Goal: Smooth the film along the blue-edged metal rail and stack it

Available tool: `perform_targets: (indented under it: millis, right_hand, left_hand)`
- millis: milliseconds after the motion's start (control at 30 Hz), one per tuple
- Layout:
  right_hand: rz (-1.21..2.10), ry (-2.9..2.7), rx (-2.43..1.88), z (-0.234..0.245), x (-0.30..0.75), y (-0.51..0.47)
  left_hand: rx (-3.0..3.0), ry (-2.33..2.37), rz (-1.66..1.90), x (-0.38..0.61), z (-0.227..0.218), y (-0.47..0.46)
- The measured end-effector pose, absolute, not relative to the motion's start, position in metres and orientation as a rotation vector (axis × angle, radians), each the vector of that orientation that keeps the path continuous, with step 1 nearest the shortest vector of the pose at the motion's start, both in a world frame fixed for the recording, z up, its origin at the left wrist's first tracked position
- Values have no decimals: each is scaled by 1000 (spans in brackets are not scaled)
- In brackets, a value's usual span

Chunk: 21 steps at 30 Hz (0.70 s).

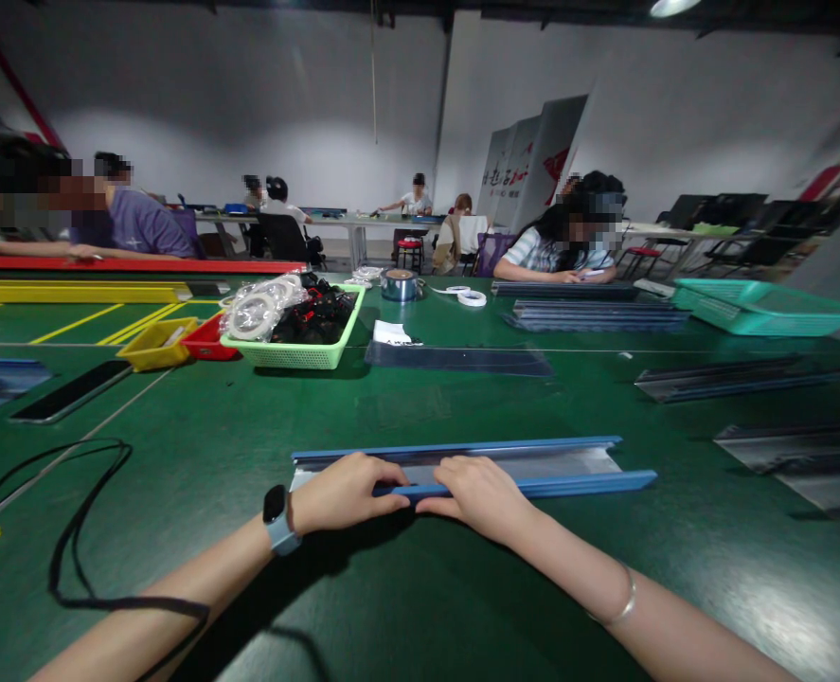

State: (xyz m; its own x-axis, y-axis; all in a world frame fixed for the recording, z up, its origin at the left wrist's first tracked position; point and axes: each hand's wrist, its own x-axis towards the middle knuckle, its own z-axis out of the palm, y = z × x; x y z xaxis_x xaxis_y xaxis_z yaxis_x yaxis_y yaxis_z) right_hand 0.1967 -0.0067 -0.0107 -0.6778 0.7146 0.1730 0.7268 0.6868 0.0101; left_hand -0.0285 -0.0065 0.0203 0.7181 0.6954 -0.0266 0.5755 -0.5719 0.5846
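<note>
"What are the hands on?"

"A blue-edged channel (519, 462) lying on the green table (497, 606). The left hand (352, 491) and the right hand (476, 488) pinch its near edge, fingers inside, thumbs outside, close to each other."

"And beyond the channel?"

"A dark flat strip (462, 359), and farther left a light green basket (292, 356) heaped with wrapped white rings (256, 311) and black-and-red pieces (320, 313)."

"Right of it?"

"More channels (739, 378), blurred, with a teal basket (767, 315) behind them."

"Left of it?"

"A black phone-like slab (71, 391), plus a black cord (128, 602) crossing the left forearm (178, 578)."
</note>
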Motion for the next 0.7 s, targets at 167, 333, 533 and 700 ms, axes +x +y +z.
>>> perform_targets:
  millis: [167, 333, 533, 700]
  right_hand:
    - [-95, -2754, -1174, -9, 196, -7]
    - [-101, -2710, -1230, -8, 196, -12]
    - [-85, -2716, -1265, -7, 196, -12]
    - [-78, -2721, -1267, -7, 196, -11]
  left_hand:
    - [2352, 969, 275, -29, 20, -7]
    - [2347, 971, 268, -28, 20, -7]
    - [2342, 965, 277, -28, 21, -7]
    - [2347, 962, 277, -28, 21, -8]
